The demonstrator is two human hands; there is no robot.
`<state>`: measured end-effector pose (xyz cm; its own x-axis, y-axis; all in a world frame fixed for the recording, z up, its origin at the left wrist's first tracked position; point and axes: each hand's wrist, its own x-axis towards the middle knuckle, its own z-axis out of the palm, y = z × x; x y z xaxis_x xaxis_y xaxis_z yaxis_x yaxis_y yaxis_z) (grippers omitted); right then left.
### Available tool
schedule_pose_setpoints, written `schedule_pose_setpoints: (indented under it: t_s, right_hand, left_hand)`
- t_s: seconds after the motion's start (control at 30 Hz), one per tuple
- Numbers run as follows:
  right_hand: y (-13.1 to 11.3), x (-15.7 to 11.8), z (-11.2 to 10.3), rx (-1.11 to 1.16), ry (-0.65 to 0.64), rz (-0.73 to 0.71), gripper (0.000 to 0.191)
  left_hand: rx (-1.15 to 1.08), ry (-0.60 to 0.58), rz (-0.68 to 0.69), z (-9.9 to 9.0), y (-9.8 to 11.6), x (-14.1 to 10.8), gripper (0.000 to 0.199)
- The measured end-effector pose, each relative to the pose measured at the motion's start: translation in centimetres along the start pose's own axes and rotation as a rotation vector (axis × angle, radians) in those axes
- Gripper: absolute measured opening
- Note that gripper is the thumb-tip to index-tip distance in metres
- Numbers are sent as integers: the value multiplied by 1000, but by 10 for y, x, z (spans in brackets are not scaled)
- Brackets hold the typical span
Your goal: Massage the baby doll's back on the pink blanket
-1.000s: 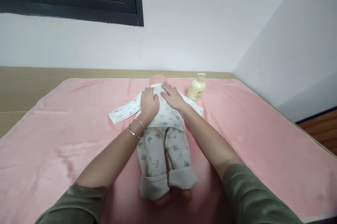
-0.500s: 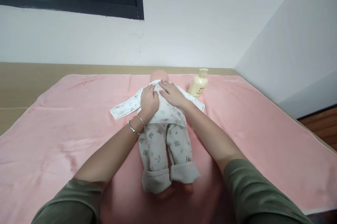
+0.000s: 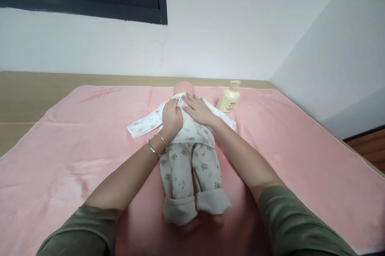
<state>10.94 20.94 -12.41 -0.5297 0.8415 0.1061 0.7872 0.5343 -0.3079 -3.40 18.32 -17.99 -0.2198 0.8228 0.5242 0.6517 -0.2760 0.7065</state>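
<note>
The person's left hand (image 3: 172,119) lies flat on the back of a doll (image 3: 187,138), fingers close together and pointing to the far side; the right hand (image 3: 197,111) rests there too, flat, its fingers a little spread. Neither grips anything. Two silvery bangles (image 3: 154,151) circle the left wrist, and olive-green sleeves (image 3: 294,224) reach about to the elbows.

From where I stand, the doll is stretched out in the middle of a pink cloth (image 3: 300,148), bald head (image 3: 184,87) at the far edge, feet towards the person. The cloth is creased on the left and covers most of a pale wooden bench (image 3: 22,99), whose bare top shows at the far left and along the back. A cream bottle (image 3: 228,101) with dark lettering stands just beyond the doll's right sleeve.

Behind rises a white wall (image 3: 216,27), faintly cracked, with a dark-framed window (image 3: 159,1) at upper left giving onto bars and brickwork. Another pale wall closes the right side, reddish-brown wood low beside it.

The doll wears a white printed top and matching trousers (image 3: 182,172), their plain cuffs turned up wide over the feet.
</note>
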Motion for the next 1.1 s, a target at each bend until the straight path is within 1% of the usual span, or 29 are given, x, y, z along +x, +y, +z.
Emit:
schedule_pose_setpoints:
  t_s: [0.07, 0.13, 0.17, 0.2, 0.23, 0.3, 0.37, 0.4, 0.47, 0.53, 0.6, 0.63, 0.67, 0.73, 0.8, 0.83, 0.87, 1.0, 1.1]
  right_hand:
    - [8, 3, -1, 21, 22, 119, 64]
    - [2, -1, 3, -18, 77, 221, 65]
    - [-6, -5, 6, -51, 110, 243, 65]
    - [-15, -9, 9, -86, 135, 237, 63]
    - [-23, -13, 12, -111, 148, 200, 60]
    - [-34, -16, 14, -116, 125, 66, 57]
    - [-32, -14, 13, -65, 75, -47, 57]
    - [-27, -11, 11, -32, 62, -58, 57]
    - [-13, -4, 7, 24, 68, 9, 56]
    - [-4, 0, 4, 46, 87, 132, 61]
    - [-6, -3, 4, 14, 98, 232, 68]
    - [-11, -6, 4, -20, 96, 243, 68]
    - [-17, -10, 4, -59, 85, 224, 65]
    - [-29, -16, 5, -127, 56, 135, 60]
    - [-32, -18, 6, -135, 26, 40, 58]
    - [-29, -16, 6, -113, 23, 27, 58]
    - [-24, -14, 6, -80, 30, 44, 59]
    - [4, 2, 6, 42, 59, 202, 69]
    - [9, 5, 5, 39, 62, 226, 74]
  left_hand:
    - [-4, 5, -7, 0, 1, -1, 49]
    - [-4, 15, -23, 1, 1, -1, 49]
    - [-2, 15, -29, 2, 0, 0, 49]
    - [1, 13, -32, 2, -1, 0, 49]
    - [4, 5, -31, 2, -2, 0, 50]
    - [15, -15, -18, 2, -4, 1, 51]
    - [25, -34, -8, 2, -5, 1, 52]
    - [29, -42, -3, 1, -5, 1, 52]
    - [33, -46, 1, 1, -5, 0, 52]
    - [32, -43, 7, 1, -4, 0, 51]
    - [31, -36, 4, 0, -3, 0, 51]
    - [32, -33, 1, 0, -4, 0, 51]
    - [34, -30, -3, 0, -4, 1, 51]
    - [40, -24, -11, -1, -5, 3, 50]
    - [52, -31, -12, -2, -4, 5, 50]
    - [64, -41, -6, -3, -3, 5, 50]
    - [82, -53, 3, -4, -1, 5, 50]
    - [205, -95, 76, -4, 15, -3, 51]
    - [261, -140, 154, -2, 25, -8, 52]
